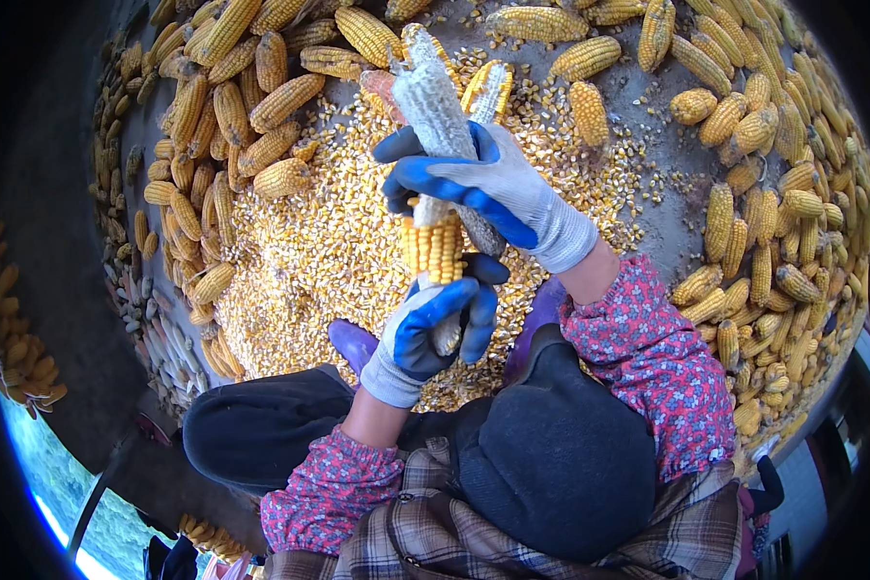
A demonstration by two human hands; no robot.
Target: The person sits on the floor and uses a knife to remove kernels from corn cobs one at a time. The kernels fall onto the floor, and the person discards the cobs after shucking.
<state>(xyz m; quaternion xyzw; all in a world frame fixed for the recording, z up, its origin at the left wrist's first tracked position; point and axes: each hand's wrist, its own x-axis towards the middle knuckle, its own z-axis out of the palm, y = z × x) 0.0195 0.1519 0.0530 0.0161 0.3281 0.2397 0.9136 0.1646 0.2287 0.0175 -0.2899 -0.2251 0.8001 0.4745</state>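
My left hand (435,326), in a grey and blue work glove, grips the lower end of a corn cob with a band of yellow kernels (433,250) above my fingers. Bare cob shows above and below that band. Higher up, my gloved right hand (453,177) is closed around a pale stripped corncob (431,101), which points up and away. Partly shelled cobs, one with yellow kernels at its edges (489,90), stick out beyond my right hand. A greyish cob end (482,230) shows below it. How these cobs sit inside my grip is partly hidden by my fingers.
Loose corn kernels (297,261) lie heaped on the grey floor before me, around my purple shoes (354,344). Piles of unshelled ears stand at left (232,112) and right (761,217). Bare cobs (170,341) lie at the lower left. Part of another person shows at the lower right edge.
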